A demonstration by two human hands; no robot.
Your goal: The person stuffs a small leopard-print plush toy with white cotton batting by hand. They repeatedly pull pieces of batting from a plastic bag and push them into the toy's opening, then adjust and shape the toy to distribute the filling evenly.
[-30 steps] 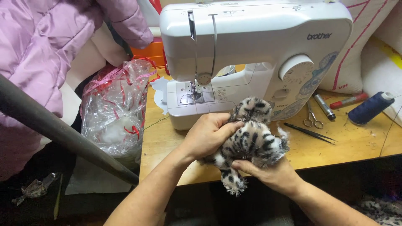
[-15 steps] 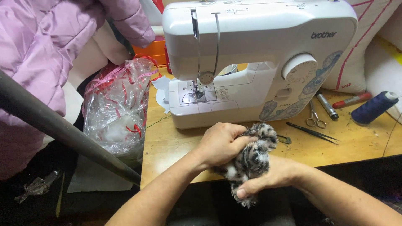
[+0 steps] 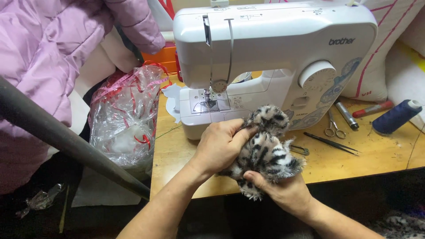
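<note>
Both hands on a small faux-fur piece (image 3: 265,152), leopard-spotted in cream and black, held over the near edge of the wooden bench (image 3: 177,155), just near of the white sewing machine (image 3: 274,57).

Left hand (image 3: 219,148): grip clamped on the piece's left side, thumb pressed into the pile. Right hand (image 3: 287,192): cups it from beneath, fingers closed on the lower edge.

Judgement: shaping goes best with the pile kept out of any seam and pressure even from both sides.

Fur plush, shaggy, lumpy. Right: small scissors (image 3: 332,126), dark tweezers (image 3: 332,144), navy thread spool (image 3: 394,117). Left: crinkled clear bag (image 3: 124,119) with red ribbon.
</note>
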